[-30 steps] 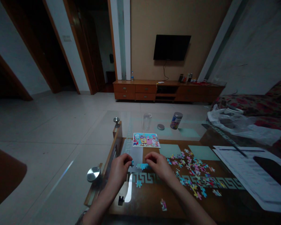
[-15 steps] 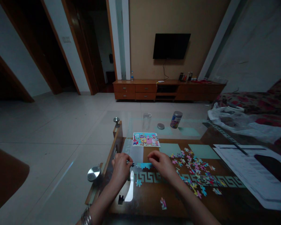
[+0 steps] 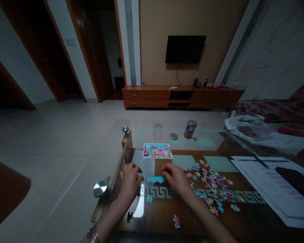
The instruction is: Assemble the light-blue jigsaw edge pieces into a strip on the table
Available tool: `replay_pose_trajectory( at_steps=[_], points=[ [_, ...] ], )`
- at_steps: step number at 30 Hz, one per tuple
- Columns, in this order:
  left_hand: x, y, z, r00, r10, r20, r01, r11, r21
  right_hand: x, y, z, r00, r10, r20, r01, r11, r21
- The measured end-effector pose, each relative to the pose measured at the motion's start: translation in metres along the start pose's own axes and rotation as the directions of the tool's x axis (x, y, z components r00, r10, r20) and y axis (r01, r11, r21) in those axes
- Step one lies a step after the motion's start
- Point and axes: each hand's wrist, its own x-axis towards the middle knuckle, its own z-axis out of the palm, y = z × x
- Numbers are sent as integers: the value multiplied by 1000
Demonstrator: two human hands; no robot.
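Note:
My left hand point(image 3: 131, 178) is closed in a pinch on a small blue jigsaw puzzle piece point(image 3: 144, 177), at the left end of a joined strip of light blue pieces point(image 3: 155, 179). At the strip's other end is my right hand point(image 3: 176, 178), its fingers curled together; whether anything is between them is hidden. A loose blue piece point(image 3: 149, 198) lies just below the strip. Nearer me are a dark piece point(image 3: 130, 217) and a pink one point(image 3: 176, 221). Beyond my hands lies the cartoon reference picture point(image 3: 157, 151).
Many loose pieces point(image 3: 212, 184) spread to the right on the glass table. Farther back stand a clear cup point(image 3: 158, 131), a round lid point(image 3: 173, 136) and a printed tin point(image 3: 190, 129). Papers point(image 3: 266, 189) with a dark phone-like object point(image 3: 297, 182) lie at the right.
The piece at my left fingertips looked dark and now shows blue, close against the strip's left end. My right hand has shifted very slightly; the other pieces stay put.

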Motion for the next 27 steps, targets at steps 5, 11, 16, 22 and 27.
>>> replay_pose_trajectory(
  at_steps=[5,11,16,22,27],
  points=[
    [-3,-2,2,996,82,34,-83,996,19,-1,2,-2,999,23,25,-19,986,-163],
    [-3,1,7,995,84,52,-86,996,33,-4,5,-3,991,98,90,-67,952,-299],
    [-1,1,5,995,55,78,-57,998,17,-5,15,3,985,96,146,-49,954,-295],
    [-1,2,3,991,74,112,-73,997,-11,-4,21,8,989,72,129,-32,956,-292],
    [-2,2,2,985,120,123,-117,993,-30,-5,17,7,987,85,140,-39,953,-301]
  ],
)
